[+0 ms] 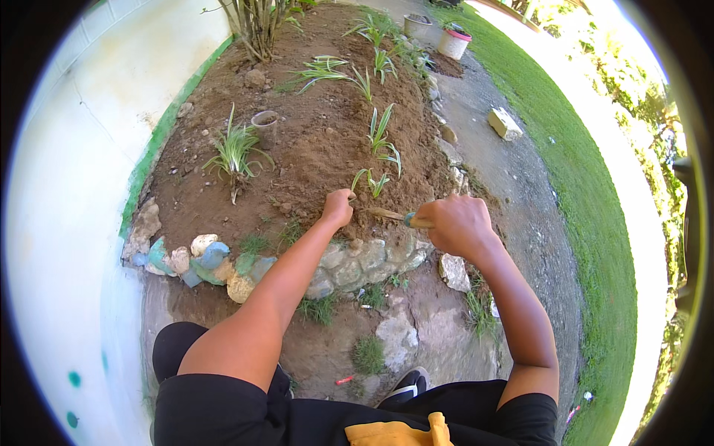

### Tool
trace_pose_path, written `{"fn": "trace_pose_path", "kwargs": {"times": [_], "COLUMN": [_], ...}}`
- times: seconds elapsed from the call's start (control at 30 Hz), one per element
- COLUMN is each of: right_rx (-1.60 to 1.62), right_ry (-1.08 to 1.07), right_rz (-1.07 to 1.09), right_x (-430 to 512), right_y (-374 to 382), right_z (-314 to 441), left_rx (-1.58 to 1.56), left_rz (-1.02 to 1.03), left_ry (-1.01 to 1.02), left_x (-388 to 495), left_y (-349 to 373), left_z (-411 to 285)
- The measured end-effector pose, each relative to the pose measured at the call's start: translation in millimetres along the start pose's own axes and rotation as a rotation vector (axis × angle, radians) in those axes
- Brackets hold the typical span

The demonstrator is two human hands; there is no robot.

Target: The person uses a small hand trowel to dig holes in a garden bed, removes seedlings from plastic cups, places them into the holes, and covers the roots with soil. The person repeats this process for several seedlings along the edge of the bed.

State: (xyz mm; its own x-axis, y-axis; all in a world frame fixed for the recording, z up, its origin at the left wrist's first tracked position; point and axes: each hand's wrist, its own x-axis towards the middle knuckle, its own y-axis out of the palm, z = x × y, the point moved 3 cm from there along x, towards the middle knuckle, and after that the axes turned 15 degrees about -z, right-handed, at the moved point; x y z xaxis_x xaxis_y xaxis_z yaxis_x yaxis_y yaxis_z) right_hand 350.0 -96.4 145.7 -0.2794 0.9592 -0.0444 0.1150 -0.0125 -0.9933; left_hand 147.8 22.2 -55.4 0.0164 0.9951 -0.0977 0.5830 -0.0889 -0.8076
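My right hand [458,224] grips the handle of a small hand trowel [419,221], which has a blue-green band near the blade. The soil-coated blade points left, at the surface of the loose brown soil. My left hand [338,207] is curled low over the bed, left of the blade. Its fingertips are beside a small striped-leaf plant [377,184]; whether they pinch anything is hidden. Just beyond stands another striped plant [379,129] in the soil. A larger clump of striped plants [236,149] lies on the bed to the left, its roots exposed.
A painted stone border [357,262] edges the bed before me. A plastic cup [265,127] sits in the soil. Left is a white wall [83,184]; right are a gravel path [519,212], a broken block [505,124] and a pink-rimmed bucket [454,43]. A shrub [254,28] grows behind.
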Motion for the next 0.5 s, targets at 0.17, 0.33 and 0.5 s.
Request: {"fn": "trace_pose_path", "kwargs": {"times": [0.17, 0.33, 0.5], "right_rx": [0.111, 0.162, 0.182], "right_ry": [-0.055, 0.059, -0.020], "right_rz": [0.029, -0.094, 0.004], "right_x": [5.1, 9.0, 4.1], "right_y": [-5.2, -6.3, 10.3], "right_z": [19.5, -7.2, 1.2], "left_rx": [-0.089, 0.259, 0.282], "left_rz": [-0.060, 0.029, 0.077], "left_ry": [-0.009, -0.115, 0.016], "left_x": [-9.3, -33.3, -48.6], "left_y": [-14.1, -18.2, -1.3], "left_z": [5.3, 2.5, 6.7]}}
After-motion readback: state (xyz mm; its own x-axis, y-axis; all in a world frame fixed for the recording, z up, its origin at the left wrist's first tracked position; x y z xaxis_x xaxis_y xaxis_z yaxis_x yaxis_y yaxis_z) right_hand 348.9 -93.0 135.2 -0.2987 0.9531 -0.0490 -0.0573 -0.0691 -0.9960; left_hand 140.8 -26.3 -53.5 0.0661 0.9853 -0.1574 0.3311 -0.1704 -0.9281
